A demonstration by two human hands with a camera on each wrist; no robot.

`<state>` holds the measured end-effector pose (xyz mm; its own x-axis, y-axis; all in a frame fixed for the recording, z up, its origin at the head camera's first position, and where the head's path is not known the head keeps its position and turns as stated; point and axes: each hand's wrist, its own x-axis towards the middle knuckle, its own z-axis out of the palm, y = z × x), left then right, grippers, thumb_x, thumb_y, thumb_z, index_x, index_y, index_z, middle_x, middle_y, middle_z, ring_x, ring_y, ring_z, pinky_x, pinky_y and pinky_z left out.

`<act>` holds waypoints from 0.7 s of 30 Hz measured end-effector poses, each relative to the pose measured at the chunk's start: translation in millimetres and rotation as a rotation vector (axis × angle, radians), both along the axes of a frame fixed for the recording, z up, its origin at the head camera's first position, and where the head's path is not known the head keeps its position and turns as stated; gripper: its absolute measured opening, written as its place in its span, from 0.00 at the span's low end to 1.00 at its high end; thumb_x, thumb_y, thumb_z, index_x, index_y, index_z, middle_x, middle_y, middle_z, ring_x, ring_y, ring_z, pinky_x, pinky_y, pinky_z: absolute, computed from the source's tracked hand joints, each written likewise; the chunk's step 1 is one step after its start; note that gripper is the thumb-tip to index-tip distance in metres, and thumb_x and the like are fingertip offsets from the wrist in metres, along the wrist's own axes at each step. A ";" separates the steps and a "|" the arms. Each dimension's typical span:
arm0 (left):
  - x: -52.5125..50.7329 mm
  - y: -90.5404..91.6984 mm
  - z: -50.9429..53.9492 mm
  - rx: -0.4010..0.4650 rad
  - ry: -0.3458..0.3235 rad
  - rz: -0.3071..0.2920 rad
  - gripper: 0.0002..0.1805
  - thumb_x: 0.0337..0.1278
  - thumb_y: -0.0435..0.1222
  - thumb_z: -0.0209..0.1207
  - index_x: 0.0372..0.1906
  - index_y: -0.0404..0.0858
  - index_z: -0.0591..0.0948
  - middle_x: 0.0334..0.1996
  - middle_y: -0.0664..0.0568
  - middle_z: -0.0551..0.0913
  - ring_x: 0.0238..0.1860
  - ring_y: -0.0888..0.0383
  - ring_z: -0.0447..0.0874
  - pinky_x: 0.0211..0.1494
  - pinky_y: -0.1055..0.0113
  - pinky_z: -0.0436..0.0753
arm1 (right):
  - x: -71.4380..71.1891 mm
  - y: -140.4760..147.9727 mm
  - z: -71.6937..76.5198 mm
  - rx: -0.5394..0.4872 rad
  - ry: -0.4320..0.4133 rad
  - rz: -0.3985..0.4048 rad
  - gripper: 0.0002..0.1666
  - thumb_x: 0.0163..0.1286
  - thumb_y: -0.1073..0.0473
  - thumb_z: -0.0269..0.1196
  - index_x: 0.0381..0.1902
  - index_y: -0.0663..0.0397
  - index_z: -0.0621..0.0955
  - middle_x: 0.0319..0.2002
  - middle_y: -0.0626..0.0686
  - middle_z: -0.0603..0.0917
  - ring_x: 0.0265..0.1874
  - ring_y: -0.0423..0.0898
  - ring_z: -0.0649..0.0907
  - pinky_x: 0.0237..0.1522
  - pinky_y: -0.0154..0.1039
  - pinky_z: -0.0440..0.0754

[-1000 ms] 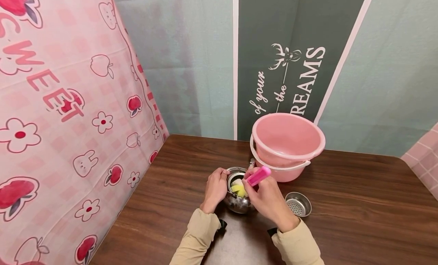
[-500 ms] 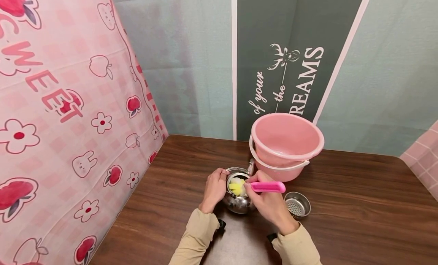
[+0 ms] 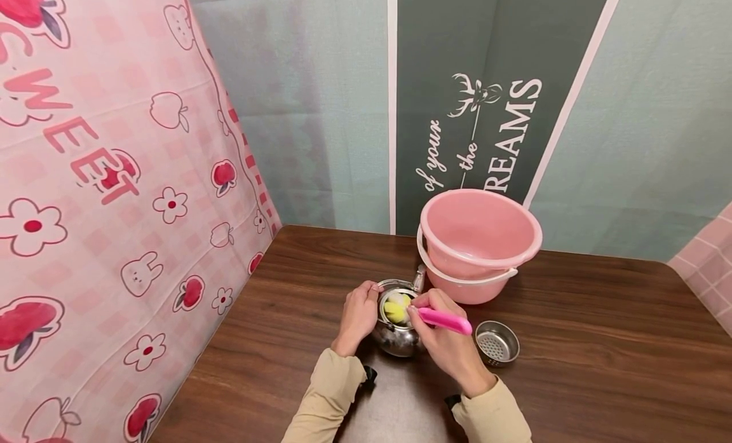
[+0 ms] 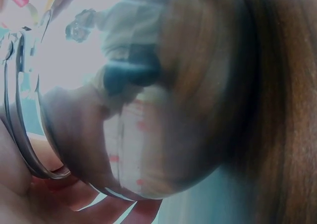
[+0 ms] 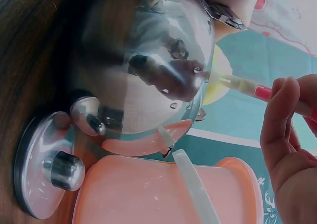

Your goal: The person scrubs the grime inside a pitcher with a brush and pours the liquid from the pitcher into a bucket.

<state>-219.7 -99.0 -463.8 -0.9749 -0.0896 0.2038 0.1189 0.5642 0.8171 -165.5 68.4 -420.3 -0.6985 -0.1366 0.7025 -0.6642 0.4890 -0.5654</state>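
A shiny steel teapot stands upright on the wooden table, its round mouth facing up. My left hand grips its left side near the rim; in the left wrist view the fingers curl along the steel body. My right hand pinches a brush with a pink handle just above the mouth. The yellow and white brush head sits in the opening, and its lower part is hidden. In the right wrist view, the brush's pale neck meets the yellow head at the rim.
Behind the teapot, a pink basin rests in a pink bucket with a white handle. To the right lies a steel strainer. A steel lid with a knob shows beside the teapot in the right wrist view.
The brush handle has swung from pointing up and right to pointing right and slightly down, and the brush head has turned in the mouth. My left hand and the teapot look still.
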 end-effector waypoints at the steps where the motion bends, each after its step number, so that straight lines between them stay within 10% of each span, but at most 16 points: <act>1: -0.1 -0.1 0.0 0.000 0.001 -0.001 0.15 0.70 0.38 0.46 0.36 0.41 0.83 0.39 0.47 0.87 0.47 0.47 0.85 0.52 0.52 0.79 | 0.0 0.0 -0.5 -0.001 0.003 -0.004 0.11 0.55 0.72 0.69 0.30 0.54 0.78 0.31 0.48 0.82 0.26 0.33 0.76 0.29 0.21 0.73; 8: -0.6 -0.8 -0.4 -0.001 0.003 -0.012 0.15 0.70 0.38 0.46 0.37 0.41 0.84 0.39 0.47 0.87 0.48 0.46 0.84 0.52 0.51 0.79 | -1.2 1.5 -4.4 -0.020 -0.028 -0.017 0.09 0.57 0.70 0.68 0.31 0.54 0.79 0.32 0.48 0.83 0.27 0.33 0.77 0.31 0.21 0.74; 21: -0.4 -0.5 -0.8 -0.007 0.008 -0.014 0.15 0.71 0.38 0.45 0.37 0.41 0.84 0.40 0.48 0.87 0.48 0.47 0.84 0.52 0.51 0.79 | -7.0 11.1 -8.0 -0.240 -0.406 0.002 0.05 0.64 0.63 0.66 0.34 0.56 0.79 0.35 0.55 0.87 0.18 0.36 0.79 0.18 0.31 0.76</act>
